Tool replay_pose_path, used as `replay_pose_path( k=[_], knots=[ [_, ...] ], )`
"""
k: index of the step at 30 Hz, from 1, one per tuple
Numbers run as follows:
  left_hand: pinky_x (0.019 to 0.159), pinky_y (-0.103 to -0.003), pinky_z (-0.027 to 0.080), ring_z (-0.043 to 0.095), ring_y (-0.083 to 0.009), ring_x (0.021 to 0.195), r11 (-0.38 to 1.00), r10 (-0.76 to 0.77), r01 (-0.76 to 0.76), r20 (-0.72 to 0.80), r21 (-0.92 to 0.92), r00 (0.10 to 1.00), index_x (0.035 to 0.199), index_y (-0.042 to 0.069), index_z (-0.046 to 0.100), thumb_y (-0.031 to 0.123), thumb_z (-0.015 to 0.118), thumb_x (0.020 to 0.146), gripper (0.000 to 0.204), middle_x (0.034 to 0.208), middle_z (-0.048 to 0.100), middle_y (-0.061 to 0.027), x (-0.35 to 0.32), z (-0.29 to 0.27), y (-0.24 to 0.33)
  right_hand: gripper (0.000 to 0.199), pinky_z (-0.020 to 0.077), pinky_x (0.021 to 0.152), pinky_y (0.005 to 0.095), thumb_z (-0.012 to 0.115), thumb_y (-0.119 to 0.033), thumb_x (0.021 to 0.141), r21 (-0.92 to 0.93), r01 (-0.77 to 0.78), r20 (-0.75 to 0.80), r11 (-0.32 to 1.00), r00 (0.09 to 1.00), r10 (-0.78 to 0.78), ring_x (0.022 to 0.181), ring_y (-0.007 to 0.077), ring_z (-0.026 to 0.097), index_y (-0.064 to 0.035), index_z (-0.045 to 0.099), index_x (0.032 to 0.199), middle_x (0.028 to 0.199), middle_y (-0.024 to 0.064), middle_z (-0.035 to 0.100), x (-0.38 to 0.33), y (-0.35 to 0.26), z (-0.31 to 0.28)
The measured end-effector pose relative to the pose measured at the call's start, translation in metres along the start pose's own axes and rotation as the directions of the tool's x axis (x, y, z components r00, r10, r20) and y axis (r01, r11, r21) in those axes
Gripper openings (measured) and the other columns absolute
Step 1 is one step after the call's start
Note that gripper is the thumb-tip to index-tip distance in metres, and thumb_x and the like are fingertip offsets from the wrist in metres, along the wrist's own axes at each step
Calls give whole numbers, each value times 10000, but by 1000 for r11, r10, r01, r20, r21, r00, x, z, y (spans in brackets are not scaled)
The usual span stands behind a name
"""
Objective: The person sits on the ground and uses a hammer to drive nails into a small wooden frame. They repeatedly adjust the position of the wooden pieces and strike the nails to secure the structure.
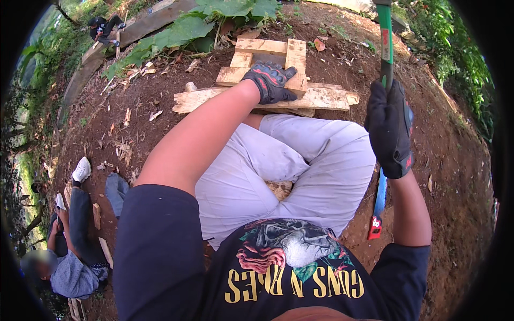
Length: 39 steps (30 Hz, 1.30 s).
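Left hand (272, 83) on wooden frame (296, 56), located by a rough plank (329, 99) beyond the crossed legs (326, 155); grip cannot be told. Right hand (390, 128) closed around green-and-black tool handle (386, 48).

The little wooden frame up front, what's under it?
A rough plank pokes out left and right beneath the near end of the wooden frame, with brown soil around. The frame and the left hand cover the rest, so what's directly underneath can't be seen.
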<state>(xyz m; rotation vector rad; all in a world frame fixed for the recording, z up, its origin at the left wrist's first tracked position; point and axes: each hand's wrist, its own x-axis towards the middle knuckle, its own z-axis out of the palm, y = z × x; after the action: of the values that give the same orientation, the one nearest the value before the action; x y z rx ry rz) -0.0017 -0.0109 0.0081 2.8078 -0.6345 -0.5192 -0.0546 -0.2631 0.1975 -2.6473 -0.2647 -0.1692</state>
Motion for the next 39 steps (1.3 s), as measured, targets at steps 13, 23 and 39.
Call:
replay_pose_path(
  k=[13, 23, 39],
  knots=[
    [1188, -491, 427, 594, -391, 1401, 1000, 2, -1, 24, -30, 1000, 1690, 153, 387, 721, 566, 997, 914, 1499, 609, -247, 3, -6, 3, 262, 476, 630, 515, 564, -263, 1119, -138, 45, 428, 989, 904, 19, 721, 410, 657, -9, 619, 1084, 796, 208, 636, -11, 10, -1],
    [1183, -498, 437, 600, -393, 1391, 1000, 27, -28, 44, 9, 999, 1682, 154, 395, 710, 666, 931, 973, 1493, 612, -241, 2, -8, -3, 343, 460, 504, 318, 555, -355, 1134, 407, -523, 330, 749, 849, 413, 515, 108, 566, -59, 601, 966, 655, 23, 587, -54, 8, 10],
    [1171, -490, 475, 586, -394, 1405, 1000, -21, 19, 95, 14, 995, 1661, 135, 412, 708, 704, 910, 989, 1527, 596, -218, -1, -22, 4, 403, 543, 737, 566, 518, -371, 1110, 46, -248, 363, 968, 907, 215, 774, 432, 723, -12, 616, 957, 822, 227, 721, -74, 39, 102]
  ],
)
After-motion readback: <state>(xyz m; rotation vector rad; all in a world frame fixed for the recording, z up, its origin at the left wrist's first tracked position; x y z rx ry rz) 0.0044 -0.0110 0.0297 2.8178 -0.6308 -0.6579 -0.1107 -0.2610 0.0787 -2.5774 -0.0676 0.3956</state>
